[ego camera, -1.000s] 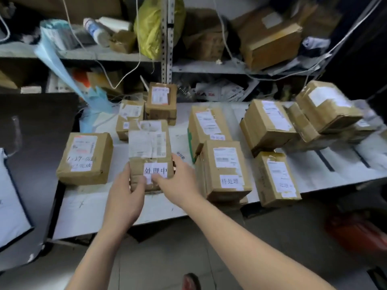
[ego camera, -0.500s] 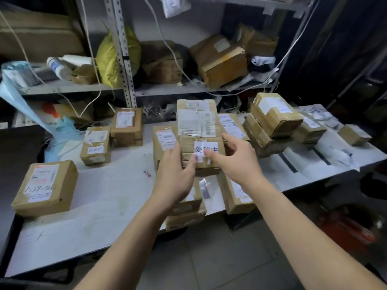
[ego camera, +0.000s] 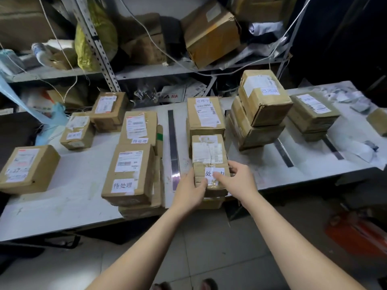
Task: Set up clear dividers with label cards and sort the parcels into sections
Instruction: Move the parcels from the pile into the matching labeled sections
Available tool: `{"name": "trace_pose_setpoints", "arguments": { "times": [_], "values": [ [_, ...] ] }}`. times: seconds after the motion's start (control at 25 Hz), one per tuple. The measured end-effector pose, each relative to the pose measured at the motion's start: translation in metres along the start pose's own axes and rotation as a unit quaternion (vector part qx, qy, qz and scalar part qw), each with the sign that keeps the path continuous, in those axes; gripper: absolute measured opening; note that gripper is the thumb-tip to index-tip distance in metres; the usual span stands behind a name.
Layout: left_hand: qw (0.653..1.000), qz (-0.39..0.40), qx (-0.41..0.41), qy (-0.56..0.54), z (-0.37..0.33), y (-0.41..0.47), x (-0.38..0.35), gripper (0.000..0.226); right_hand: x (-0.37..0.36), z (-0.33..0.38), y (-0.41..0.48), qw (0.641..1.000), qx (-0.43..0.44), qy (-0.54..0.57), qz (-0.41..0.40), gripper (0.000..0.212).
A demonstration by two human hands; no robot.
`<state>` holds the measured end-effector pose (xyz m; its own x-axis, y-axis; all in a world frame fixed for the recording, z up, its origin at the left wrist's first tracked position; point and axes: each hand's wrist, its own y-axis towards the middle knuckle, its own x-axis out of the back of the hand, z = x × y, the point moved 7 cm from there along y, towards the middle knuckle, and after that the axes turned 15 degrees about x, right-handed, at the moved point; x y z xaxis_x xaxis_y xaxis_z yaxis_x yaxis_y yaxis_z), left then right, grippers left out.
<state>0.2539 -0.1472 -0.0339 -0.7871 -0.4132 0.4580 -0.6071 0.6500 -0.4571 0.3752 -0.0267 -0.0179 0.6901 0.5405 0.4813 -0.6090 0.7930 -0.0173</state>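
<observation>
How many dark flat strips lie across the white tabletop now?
3. One dark strip lies left of the brown cardboard parcel held by the left hand and right hand; another right of the tall parcel stack; the third farther right. Parcels may hide more.

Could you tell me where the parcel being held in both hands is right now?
In the head view the held parcel sits at the table's front edge, right of the dark divider strip, just in front of another labelled parcel.

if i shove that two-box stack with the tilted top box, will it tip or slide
The tilted top box sits skewed on the lower box, overhanging one side, so a push would probably slide or topple it first. Both look like stiff taped cardboard that should keep shape. The table looks smooth, so the base may slide.
</observation>
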Motion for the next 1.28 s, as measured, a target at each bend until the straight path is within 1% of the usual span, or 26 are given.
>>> {"name": "trace_pose_setpoints", "arguments": {
  "times": [0.12, 0.32, 0.4, 0.48, 0.52, 0.6, 0.64, 0.72, 0.8, 0.88, 0.92, 1.0, 1.12, 1.28],
  "values": [
    [1.0, 0.002, 0.012, 0.011, 0.011, 0.007, -0.007, 0.047, -0.014, -0.024, 0.004, 1.0, -0.015, -0.016, 0.017, 0.043],
    [0.998, -0.003, 0.025, 0.049, 0.02, 0.01, -0.01, 0.048, -0.02, -0.036, 0.003, 0.999, -0.026, -0.024, 0.031, 0.043],
    [0.995, -0.012, 0.033, 0.093, 0.014, 0.007, -0.005, 0.051, -0.017, -0.033, 0.003, 0.998, -0.024, -0.037, 0.048, 0.043],
    [0.988, -0.027, 0.025, 0.15, -0.001, 0.0, 0.01, 0.059, -0.005, -0.017, 0.009, 0.994, 0.006, -0.101, 0.039, 0.043],
    [0.985, -0.039, 0.003, 0.167, -0.014, -0.007, 0.024, 0.066, 0.002, -0.003, 0.014, 0.987, 0.033, -0.152, 0.03, 0.043],
    [0.977, -0.069, -0.051, 0.193, -0.038, -0.022, 0.062, 0.074, 0.003, 0.037, 0.029, 0.969, 0.103, -0.225, 0.023, 0.053],
    [0.971, -0.088, -0.075, 0.208, -0.046, -0.027, 0.084, 0.075, 0.0, 0.06, 0.037, 0.962, 0.134, -0.235, 0.024, 0.06],
    [0.956, -0.139, -0.094, 0.242, -0.05, -0.03, 0.138, 0.071, -0.019, 0.106, 0.053, 0.953, 0.19, -0.234, 0.034, 0.064],
    [0.932, -0.197, -0.081, 0.293, -0.042, -0.022, 0.202, 0.066, -0.051, 0.147, 0.072, 0.942, 0.232, -0.239, 0.048, 0.063],
    [0.901, -0.25, -0.045, 0.353, -0.027, -0.005, 0.266, 0.063, -0.088, 0.179, 0.094, 0.928, 0.267, -0.249, 0.068, 0.063],
    [0.892, -0.265, -0.021, 0.366, -0.016, 0.005, 0.296, 0.062, -0.108, 0.193, 0.106, 0.922, 0.281, -0.254, 0.079, 0.064],
    [0.886, -0.278, 0.015, 0.37, 0.007, 0.031, 0.355, 0.059, -0.153, 0.217, 0.132, 0.914, 0.288, -0.268, 0.102, 0.065],
    [0.883, -0.285, 0.025, 0.371, 0.039, 0.08, 0.422, 0.046, -0.221, 0.241, 0.173, 0.908, 0.273, -0.287, 0.139, 0.066],
    [0.892, -0.245, 0.014, 0.38, 0.074, 0.175, 0.481, 0.04, -0.314, 0.265, 0.234, 0.918, 0.211, -0.292, 0.164, 0.069]
  ]
}}
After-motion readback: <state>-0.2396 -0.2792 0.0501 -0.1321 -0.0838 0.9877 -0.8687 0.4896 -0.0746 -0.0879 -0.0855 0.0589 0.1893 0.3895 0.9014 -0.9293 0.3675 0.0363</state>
